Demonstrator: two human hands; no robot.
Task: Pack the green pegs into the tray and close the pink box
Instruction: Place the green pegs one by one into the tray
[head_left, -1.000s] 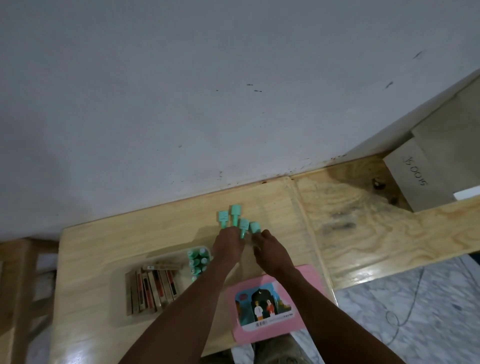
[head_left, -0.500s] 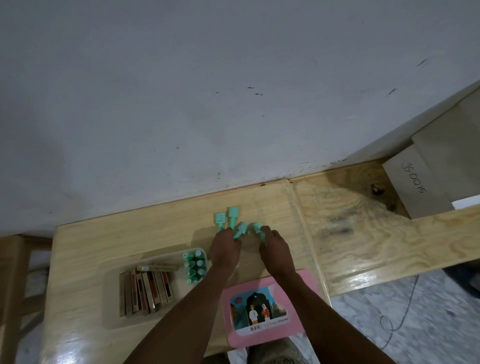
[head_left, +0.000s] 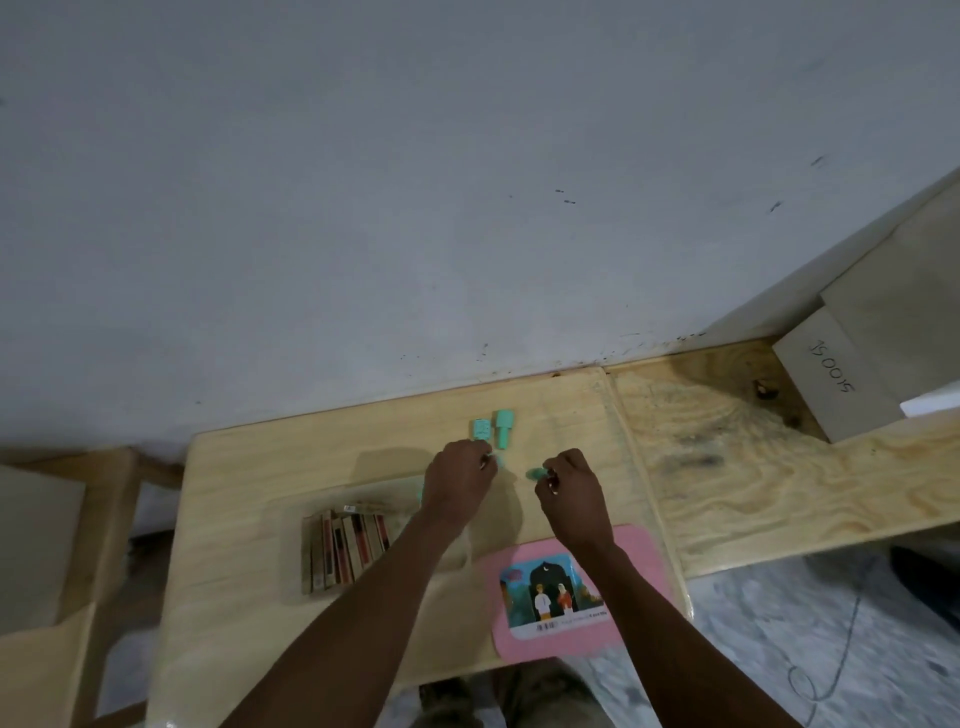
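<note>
Two green pegs (head_left: 492, 428) lie side by side on the wooden table (head_left: 260, 478), just beyond my hands. My left hand (head_left: 458, 480) is closed around a green peg whose tip (head_left: 493, 460) shows by the fingers. My right hand (head_left: 571, 491) pinches another green peg (head_left: 536, 473) at its fingertips. The clear tray (head_left: 296, 525) sits under my left forearm with a row of brown and red flat pieces (head_left: 345, 545); its green pegs are hidden by my wrist. The pink box lid (head_left: 639, 551) with a picture lies under my right forearm.
A grey wall (head_left: 467, 208) rises right behind the table. To the right lies a rougher plywood board (head_left: 753, 478) with a grey box marked with numbers (head_left: 831, 379). A wooden frame (head_left: 104, 519) stands at the left, and a marble floor with a cable (head_left: 831, 649) shows at the lower right.
Both hands have closed on a peg each and drawn back toward me, apart from each other. Two pegs stay on the table. My left wrist now covers the pegs in the tray.
</note>
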